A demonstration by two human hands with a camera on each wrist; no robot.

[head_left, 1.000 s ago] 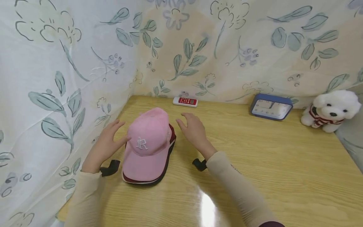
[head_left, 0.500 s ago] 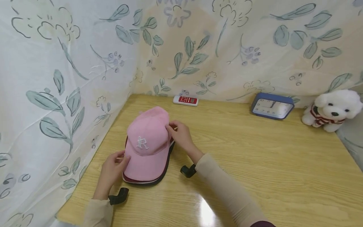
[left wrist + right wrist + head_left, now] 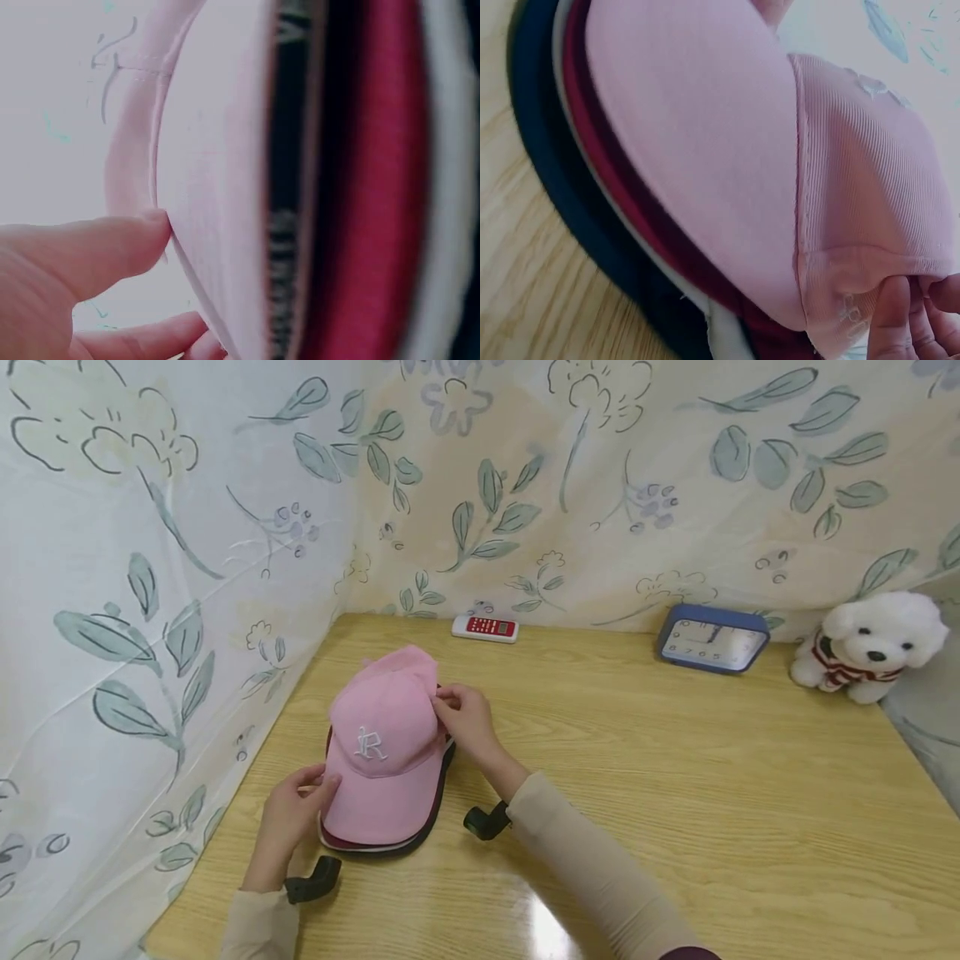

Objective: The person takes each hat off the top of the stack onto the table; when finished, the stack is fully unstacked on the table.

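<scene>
A pink baseball cap [image 3: 384, 802] with a white letter on its front lies on top of a stack of caps, its brim toward me. Beneath it show the edges of a dark red brim [image 3: 615, 176], a white brim [image 3: 565, 90] and a dark blue one [image 3: 544, 142]. My left hand [image 3: 288, 817] pinches the left edge of the pink brim, thumb on top. On the other side, my right hand [image 3: 471, 727] pinches the fabric at the right of the crown. The left wrist view shows the left thumb [image 3: 124, 244] against the pink edge.
On the wooden table [image 3: 637, 793], a white and red remote control [image 3: 486, 628] lies at the back. A blue alarm clock [image 3: 712, 639] and a white toy dog [image 3: 870, 647] stand at the back right. Floral cloth [image 3: 225, 527] borders the table's left and back.
Both hands were apart and raised beside the caps a second ago. The left hand has come down to the brim, the right has moved left to the crown; both now pinch the pink cap.
</scene>
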